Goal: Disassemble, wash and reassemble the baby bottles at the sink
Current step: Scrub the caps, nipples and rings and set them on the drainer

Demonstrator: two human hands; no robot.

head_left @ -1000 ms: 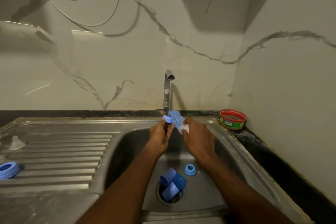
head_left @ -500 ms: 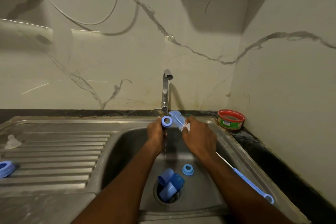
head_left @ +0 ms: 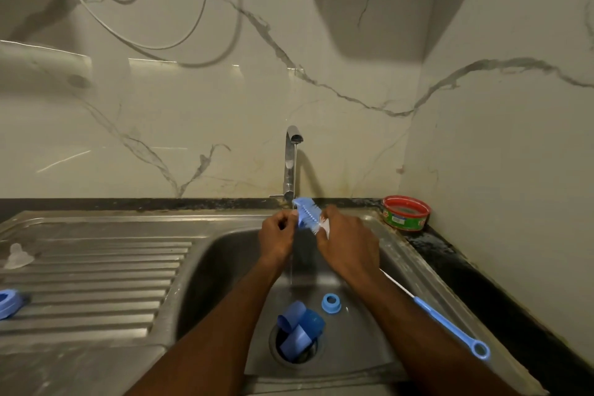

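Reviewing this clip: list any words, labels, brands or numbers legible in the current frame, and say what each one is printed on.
No text can be read in this frame.
Red-rimmed green tub on the counter at the sink's right corner: it carries a small white label patch, too small and blurred to read.
Blue bottle brush, blue ring in the basin, blue pieces over the drain: no print visible.

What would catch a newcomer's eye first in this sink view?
The two hands under the running tap: the right hand works a blue bottle brush against a small part pinched in the left hand. Next, the blue bottle pieces heaped over the basin's drain, a blue ring beside them.
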